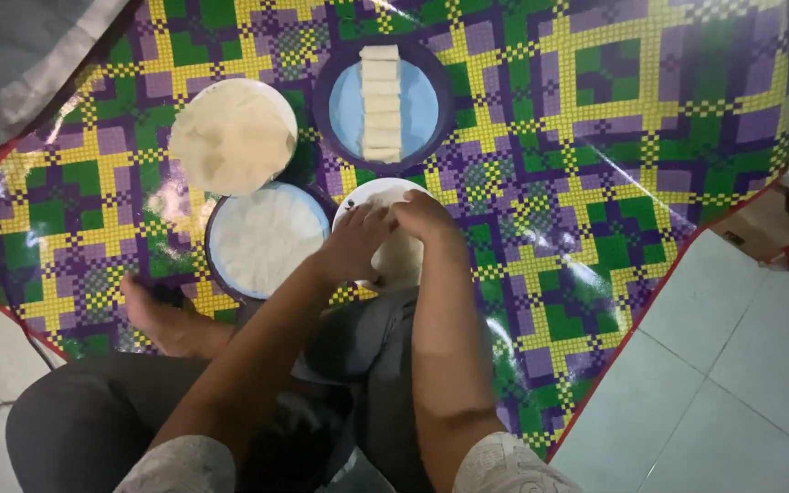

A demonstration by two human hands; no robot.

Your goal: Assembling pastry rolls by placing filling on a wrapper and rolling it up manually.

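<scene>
Item: left hand (pixel 355 239) and right hand (pixel 424 217), fingers curled together upon a pale, soft wrapper sheet (pixel 401 258) lying on a round white plate (pixel 378 189) on the checked plastic mat (pixel 595 137); grip apparently pressing, view poor; risk: thin sheet tearing if pinched hard.

I sit on a tiled floor (pixel 741 365) spread with a glossy plaid mat (pixel 595 137). On the mat stand a bowl of pale filling (pixel 233 135), a dish of white wrappers (pixel 265 239), a blue plate (pixel 426 110) bearing rolls (pixel 381 102), and a white plate (pixel 369 192).
</scene>
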